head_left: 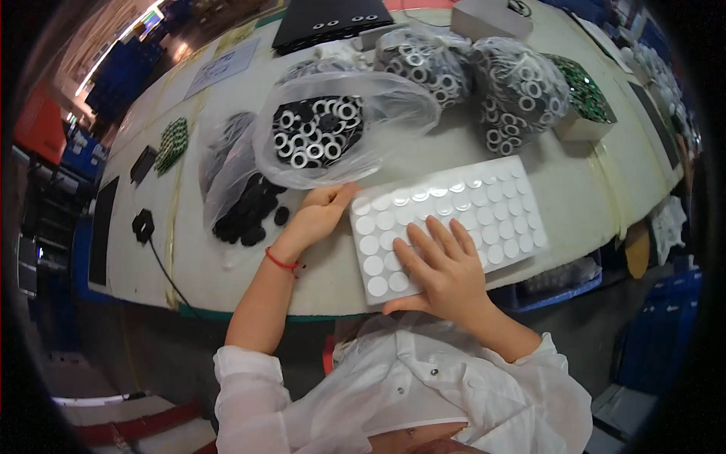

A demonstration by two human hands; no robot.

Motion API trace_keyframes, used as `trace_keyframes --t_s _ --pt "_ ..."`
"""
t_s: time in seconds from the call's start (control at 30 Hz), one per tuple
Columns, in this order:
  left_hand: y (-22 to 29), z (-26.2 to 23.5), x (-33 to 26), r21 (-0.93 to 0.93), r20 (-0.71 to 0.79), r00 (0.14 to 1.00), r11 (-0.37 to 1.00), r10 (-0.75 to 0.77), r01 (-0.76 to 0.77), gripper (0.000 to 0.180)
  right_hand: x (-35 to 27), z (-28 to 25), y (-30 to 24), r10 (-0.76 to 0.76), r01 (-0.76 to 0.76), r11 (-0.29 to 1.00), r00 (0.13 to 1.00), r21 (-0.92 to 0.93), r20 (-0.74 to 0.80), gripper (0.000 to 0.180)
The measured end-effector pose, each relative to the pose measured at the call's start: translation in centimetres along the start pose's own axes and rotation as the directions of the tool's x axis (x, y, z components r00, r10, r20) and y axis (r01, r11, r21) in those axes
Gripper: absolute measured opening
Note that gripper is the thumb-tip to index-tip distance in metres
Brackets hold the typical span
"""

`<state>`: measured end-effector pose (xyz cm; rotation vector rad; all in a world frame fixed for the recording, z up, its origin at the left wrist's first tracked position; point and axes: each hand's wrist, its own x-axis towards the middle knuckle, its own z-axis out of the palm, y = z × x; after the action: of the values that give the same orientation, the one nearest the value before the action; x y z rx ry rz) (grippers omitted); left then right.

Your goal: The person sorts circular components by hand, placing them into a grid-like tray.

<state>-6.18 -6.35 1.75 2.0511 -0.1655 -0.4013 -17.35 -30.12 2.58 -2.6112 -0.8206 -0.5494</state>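
Observation:
A white slab [454,170] covered with rows of round white stickers lies at the table's front edge. My right hand [446,280] rests flat on it, fingers spread, thumb along its near edge. Beside the slab's far left corner, my left hand [321,216] is closed with thumb and fingers together; whatever they pinch is hidden. Just beyond that hand stands an open clear plastic bag [393,102], filled with black and silver rings [310,136]. To its left, another clear bag [219,181] lies on its side with black round pieces [253,212] at its mouth.
Two closed bags of rings [427,64] [518,98] stand at the back, near a box of green parts [582,91]. A black case [325,19] lies behind them. On the left are a green bundle [172,144] and a black cabled piece [142,225]. A blue bin [556,284] sits below the front edge.

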Motion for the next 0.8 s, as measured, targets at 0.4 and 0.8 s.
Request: trace_keyframes --t_s 0.4,0.8 --pt "2.5 -1.4 -1.2 0.204 -0.109 0.954 0.946 0.278 -0.253 0.033 -1.6 1.3 0.7 -0.169 0.168 0.985 0.986 -0.026 -0.015 0.083" --pt "2.0 -1.5 -2.1 -0.797 0.204 0.978 0.586 0.031 0.148 0.019 5.9 -4.2 3.0 -0.345 0.269 0.938 0.788 0.219 0.51 0.051"
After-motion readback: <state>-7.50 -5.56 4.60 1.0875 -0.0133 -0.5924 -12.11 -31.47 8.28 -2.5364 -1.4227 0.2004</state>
